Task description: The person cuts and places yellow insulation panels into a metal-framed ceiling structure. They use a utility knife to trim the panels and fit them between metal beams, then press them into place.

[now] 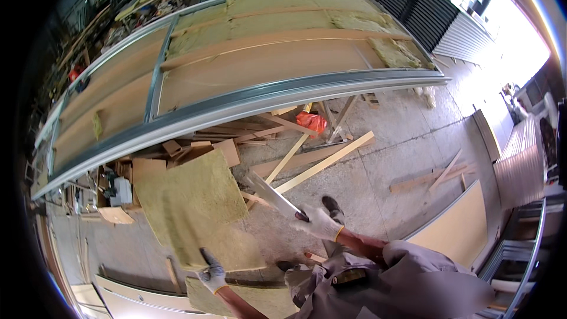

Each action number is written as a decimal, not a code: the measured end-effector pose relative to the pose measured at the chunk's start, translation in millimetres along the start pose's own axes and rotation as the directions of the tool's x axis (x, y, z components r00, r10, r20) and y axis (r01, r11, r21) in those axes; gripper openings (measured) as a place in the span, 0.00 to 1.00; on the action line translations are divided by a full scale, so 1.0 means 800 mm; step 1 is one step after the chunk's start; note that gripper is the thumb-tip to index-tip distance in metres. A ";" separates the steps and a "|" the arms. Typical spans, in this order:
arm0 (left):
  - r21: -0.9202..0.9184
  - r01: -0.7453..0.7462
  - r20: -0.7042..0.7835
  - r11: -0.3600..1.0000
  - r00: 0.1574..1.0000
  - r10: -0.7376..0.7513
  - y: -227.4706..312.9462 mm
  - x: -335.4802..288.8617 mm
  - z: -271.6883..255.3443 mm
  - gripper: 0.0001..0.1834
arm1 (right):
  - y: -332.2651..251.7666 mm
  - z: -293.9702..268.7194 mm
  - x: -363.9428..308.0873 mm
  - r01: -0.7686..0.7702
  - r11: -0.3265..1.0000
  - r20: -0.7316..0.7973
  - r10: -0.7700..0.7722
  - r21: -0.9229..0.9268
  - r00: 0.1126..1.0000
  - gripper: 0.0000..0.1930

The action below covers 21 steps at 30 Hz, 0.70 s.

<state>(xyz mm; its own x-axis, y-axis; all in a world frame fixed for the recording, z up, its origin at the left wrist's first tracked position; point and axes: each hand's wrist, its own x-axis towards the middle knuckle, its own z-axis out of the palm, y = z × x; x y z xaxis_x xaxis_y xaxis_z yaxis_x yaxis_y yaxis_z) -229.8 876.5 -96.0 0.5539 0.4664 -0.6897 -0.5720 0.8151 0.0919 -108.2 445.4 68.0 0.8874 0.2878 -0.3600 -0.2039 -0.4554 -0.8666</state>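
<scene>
My left hand (211, 276), in a pale glove with dark fingers, grips the near edge of a yellowish mineral wool sheet (204, 198). The near part of that sheet is smeared by motion. In my gloved right hand (319, 224) is a dark-handled cutting tool with a long, flat, silvery blade (276, 199); whether it is a saw or a knife I cannot tell. Its blade points up and left, apart from the sheet. Close to my left forearm lies another mineral wool piece (239, 298), partly hidden by my arm.
A large metal-framed panel (283, 87), partly filled with mineral wool, spans the far side. Beneath and before it lie timber strips (328, 162), wood offcuts and a red bag (311, 122). A pale board (455, 224) stands at right. Dark stacked panels (419, 15) stand far right.
</scene>
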 end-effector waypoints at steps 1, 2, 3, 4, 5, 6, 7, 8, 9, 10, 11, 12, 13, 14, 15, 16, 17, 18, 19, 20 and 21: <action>0.397 -0.274 0.156 0.876 0.961 0.230 -0.010 -0.018 0.028 0.28 | 0.027 -0.022 0.006 0.044 0.999 -0.058 -0.044 -0.011 0.997 0.19; 0.655 -0.529 0.381 0.540 0.848 0.369 -0.020 -0.028 0.053 0.29 | 0.050 -0.045 0.015 0.088 0.996 -0.108 -0.091 -0.032 0.990 0.18; 0.614 -0.548 0.405 0.568 0.836 0.370 -0.033 -0.044 0.078 0.29 | 0.055 -0.078 0.016 0.064 0.997 -0.116 -0.069 -0.045 0.991 0.18; 0.573 -0.564 0.432 0.594 0.824 0.366 -0.046 -0.058 0.108 0.30 | 0.058 -0.113 0.020 0.042 0.997 -0.119 -0.049 -0.060 0.992 0.18; 0.231 -0.296 0.276 0.927 0.933 0.229 -0.066 -0.081 0.145 0.30 | 0.067 -0.147 0.020 0.009 0.997 -0.111 -0.018 -0.079 0.994 0.19; -0.216 0.014 0.213 0.976 0.976 0.033 -0.092 -0.111 0.183 0.30 | 0.082 -0.179 0.018 0.005 0.999 -0.156 -0.011 -0.044 0.988 0.18; -0.277 0.016 0.193 0.961 0.980 0.039 -0.148 -0.153 0.226 0.29 | 0.098 -0.215 0.022 0.020 1.000 -0.189 -0.023 -0.017 0.982 0.18; -0.077 -0.169 0.269 0.983 0.946 0.183 -0.195 -0.187 0.253 0.28 | 0.112 -0.244 0.019 0.023 1.000 -0.194 -0.019 0.020 0.981 0.17; 0.095 -0.374 0.340 0.923 0.883 0.323 -0.247 -0.216 0.280 0.28 | 0.128 -0.278 0.022 -0.005 1.000 -0.182 0.009 0.020 0.983 0.16; 0.193 -0.490 0.477 0.850 0.804 0.355 -0.278 -0.214 0.293 0.27 | 0.138 -0.314 0.025 -0.025 0.999 -0.179 0.029 0.023 0.983 0.16; 0.249 -0.594 0.600 0.765 0.715 0.360 -0.318 -0.201 0.302 0.26 | 0.138 -0.353 0.021 -0.024 0.999 -0.194 0.031 0.038 0.981 0.15; 0.066 -0.445 0.646 0.893 0.701 0.302 -0.347 -0.192 0.317 0.26 | 0.137 -0.387 0.015 -0.024 0.998 -0.213 0.036 0.057 0.976 0.15; 0.084 -0.413 0.630 0.907 0.727 0.272 -0.407 -0.211 0.348 0.25 | 0.142 -0.425 0.018 -0.027 0.998 -0.227 0.041 0.062 0.973 0.15; 0.119 -0.362 0.606 0.925 0.764 0.221 -0.491 -0.245 0.377 0.25 | 0.153 -0.464 0.015 -0.050 0.996 -0.254 0.066 0.068 0.965 0.14; 0.158 -0.314 0.575 0.936 0.800 0.172 -0.563 -0.277 0.395 0.25 | 0.160 -0.494 0.007 -0.079 0.994 -0.274 0.097 0.077 0.957 0.14; 0.220 -0.325 0.570 0.920 0.808 0.149 -0.630 -0.289 0.405 0.25 | 0.166 -0.523 0.002 -0.069 0.995 -0.321 0.090 0.074 0.943 0.14; 0.283 -0.334 0.571 0.899 0.812 0.122 -0.692 -0.301 0.413 0.25 | 0.172 -0.552 0.000 -0.058 0.996 -0.371 0.081 0.074 0.925 0.14; 0.349 -0.330 0.573 0.877 0.816 0.079 -0.756 -0.311 0.411 0.25 | 0.181 -0.579 -0.008 -0.050 0.996 -0.434 0.077 0.073 0.898 0.13; 0.437 -0.766 0.789 0.471 0.578 0.208 -0.786 -0.286 0.377 0.26 | 0.175 -0.589 -0.007 -0.076 0.979 -0.416 0.151 0.192 0.897 0.12; 0.490 -0.731 0.769 0.474 0.619 0.159 -0.841 -0.286 0.366 0.25 | 0.180 -0.605 -0.012 -0.090 0.965 -0.469 0.200 0.247 0.860 0.12; 0.522 -0.726 0.757 0.448 0.637 0.149 -0.873 -0.296 0.365 0.24 | 0.179 -0.609 -0.010 -0.082 0.947 -0.477 0.229 0.310 0.849 0.11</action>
<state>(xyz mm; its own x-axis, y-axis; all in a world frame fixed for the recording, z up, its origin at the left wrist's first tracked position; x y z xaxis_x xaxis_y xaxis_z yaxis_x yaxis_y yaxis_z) 214.9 297.4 213.0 0.7250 0.6786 0.1181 -0.3422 0.2060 0.9168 56.8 -32.5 115.3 0.9035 -0.2618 -0.3394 -0.3937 -0.1937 -0.8986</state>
